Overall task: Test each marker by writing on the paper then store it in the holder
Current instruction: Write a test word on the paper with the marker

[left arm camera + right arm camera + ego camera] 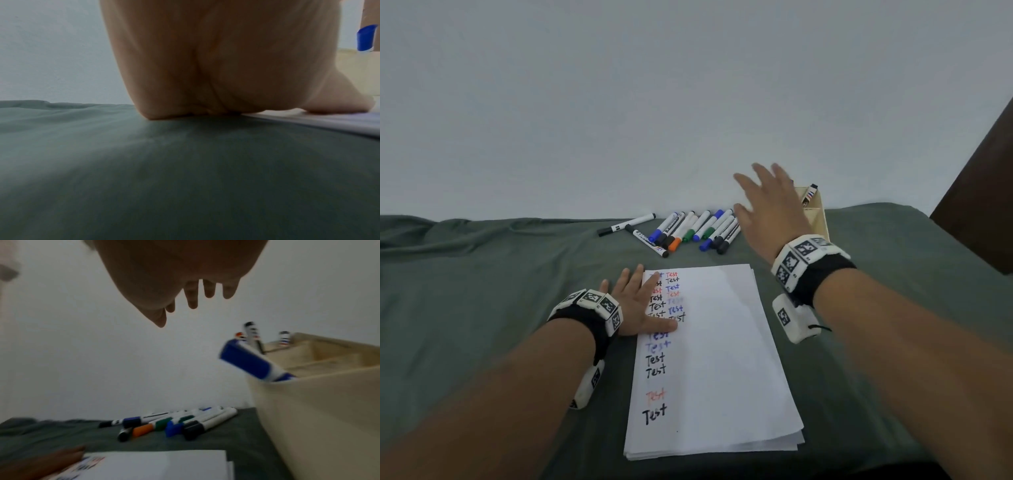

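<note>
- Several markers (688,233) lie in a loose pile on the green cloth (500,274), beyond the far edge of the paper (715,359); their caps are blue, green, orange and black.
- The blue marker (252,361) leans in the near compartment of the holder (308,402); other markers stand in a far compartment.
- The right hand (767,205), fingers spread and holding nothing, hangs in the air between pile and holder.
- The left hand (640,305) presses flat on the paper's left edge, over some written words.
- Risk, as a judgement: a fast reach could scatter the crowded pile, since the markers can roll; a knock might tip the holder.
</note>
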